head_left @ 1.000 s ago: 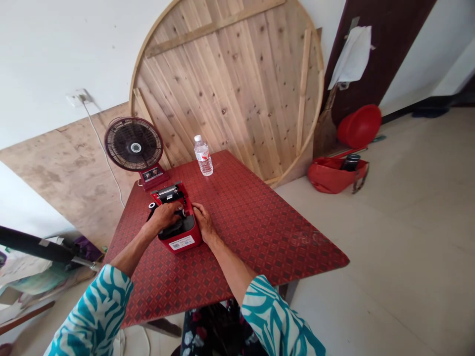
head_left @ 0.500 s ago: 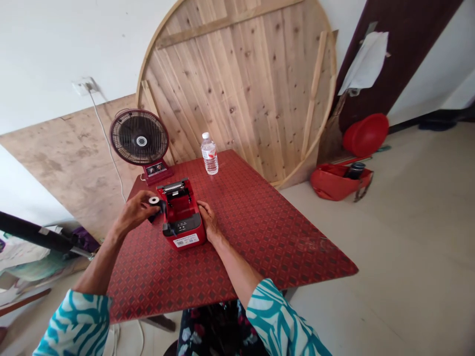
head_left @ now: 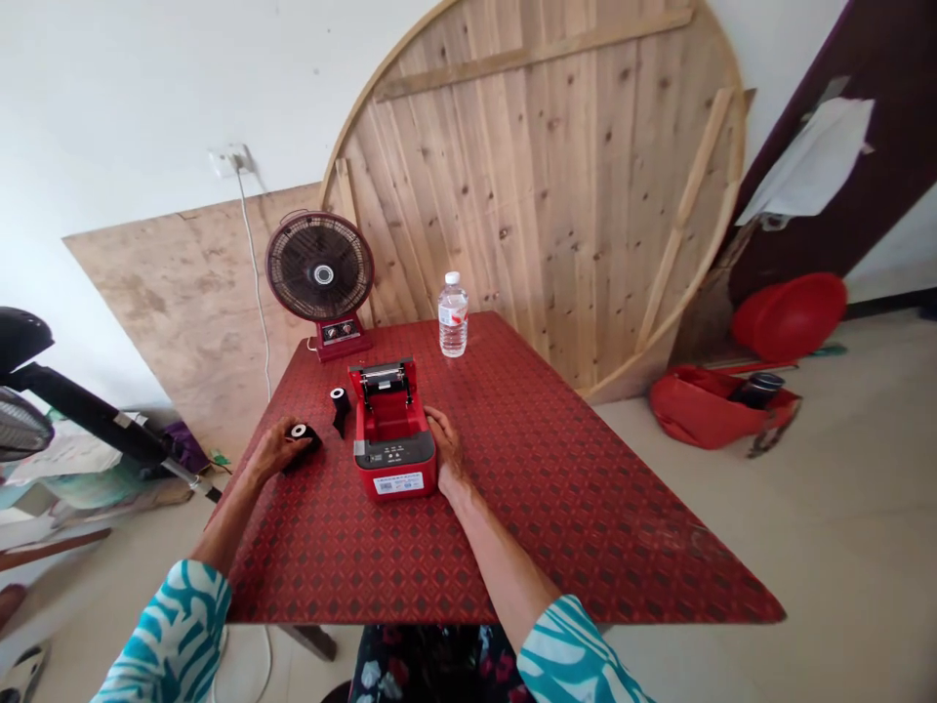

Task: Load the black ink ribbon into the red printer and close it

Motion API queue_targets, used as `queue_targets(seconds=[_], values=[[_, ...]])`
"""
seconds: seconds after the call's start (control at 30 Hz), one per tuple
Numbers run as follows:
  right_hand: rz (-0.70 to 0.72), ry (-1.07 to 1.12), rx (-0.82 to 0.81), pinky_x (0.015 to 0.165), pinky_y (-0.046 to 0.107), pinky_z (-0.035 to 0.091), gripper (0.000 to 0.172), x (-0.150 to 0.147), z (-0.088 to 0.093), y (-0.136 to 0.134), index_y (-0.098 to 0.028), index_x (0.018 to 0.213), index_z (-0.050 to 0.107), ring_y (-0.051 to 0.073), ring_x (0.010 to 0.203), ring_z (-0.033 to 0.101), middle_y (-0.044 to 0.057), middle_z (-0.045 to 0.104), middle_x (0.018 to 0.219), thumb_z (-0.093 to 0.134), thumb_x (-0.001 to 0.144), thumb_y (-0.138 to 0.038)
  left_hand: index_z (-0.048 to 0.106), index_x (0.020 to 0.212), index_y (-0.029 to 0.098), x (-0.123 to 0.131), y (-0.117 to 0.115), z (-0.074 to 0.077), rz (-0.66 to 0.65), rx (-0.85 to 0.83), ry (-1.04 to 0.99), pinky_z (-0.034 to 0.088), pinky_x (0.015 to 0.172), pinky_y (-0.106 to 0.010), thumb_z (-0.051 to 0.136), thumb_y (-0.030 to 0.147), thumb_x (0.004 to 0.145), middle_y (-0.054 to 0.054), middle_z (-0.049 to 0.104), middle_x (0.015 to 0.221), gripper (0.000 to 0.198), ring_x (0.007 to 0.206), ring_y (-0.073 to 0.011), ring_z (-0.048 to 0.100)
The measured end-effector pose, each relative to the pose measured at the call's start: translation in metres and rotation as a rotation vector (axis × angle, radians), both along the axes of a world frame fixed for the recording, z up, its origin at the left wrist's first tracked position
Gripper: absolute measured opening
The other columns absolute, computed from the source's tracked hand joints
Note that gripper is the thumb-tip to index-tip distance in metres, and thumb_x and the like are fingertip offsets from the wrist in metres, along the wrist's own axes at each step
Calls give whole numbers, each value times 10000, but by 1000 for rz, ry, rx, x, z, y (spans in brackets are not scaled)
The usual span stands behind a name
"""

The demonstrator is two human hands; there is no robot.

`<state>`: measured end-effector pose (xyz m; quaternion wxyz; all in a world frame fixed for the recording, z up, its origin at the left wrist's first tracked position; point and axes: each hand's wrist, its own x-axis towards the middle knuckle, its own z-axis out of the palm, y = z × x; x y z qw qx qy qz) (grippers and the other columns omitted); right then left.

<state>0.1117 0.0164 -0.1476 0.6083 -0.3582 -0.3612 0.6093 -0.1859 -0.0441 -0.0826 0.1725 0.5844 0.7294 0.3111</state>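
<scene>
A small red and black printer stands on the table with its lid raised and its red inside showing. My right hand is closed against its right side, the fingers curled along the edge. Left of the printer, my left hand is closed on a black roll with a white core, low over the tabletop; whether the roll touches it I cannot tell. Between that hand and the printer, another black roll with a white core stands on the table, a dark strip hanging from it.
The red patterned table also bears a fan at the back left and a water bottle. Behind leans a round wooden board. A red bag and red basin are on the right; a black pole rises at left.
My left hand has moved left, away from the printer. A black roll now stands apart from it beside the printer. My right hand stays at the printer's side; the view has turned left.
</scene>
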Motion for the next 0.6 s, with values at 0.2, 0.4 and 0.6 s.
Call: queue_targets(seconds=[0.2, 0.4, 0.6], values=[[-7, 14, -15, 701, 315, 492, 418, 0, 0, 0, -229, 1039, 677, 206, 820, 656, 27, 743, 942, 643, 715, -490, 590, 1231, 140, -16, 8, 14, -127, -6, -158, 521, 910, -378, 644, 574, 686, -148, 694, 1194, 699, 1099, -277, 649], [-31, -33, 44, 753, 330, 500, 393, 0, -1, 1, -238, 1028, 689, 226, 925, 657, 27, 741, 1013, 622, 737, -494, 647, 1135, 146, -4, 64, 18, -99, -11, -12, 515, 934, -382, 667, 471, 705, -147, 713, 1159, 539, 1111, -279, 652], [-12, -55, 67, 810, 334, 492, 352, 0, -1, 2, -256, 1030, 690, 231, 1019, 635, 21, 728, 1074, 587, 769, -467, 686, 958, 157, 11, 96, 21, -132, -38, 155, 541, 836, -351, 684, 294, 638, -112, 757, 986, 348, 965, -272, 700]])
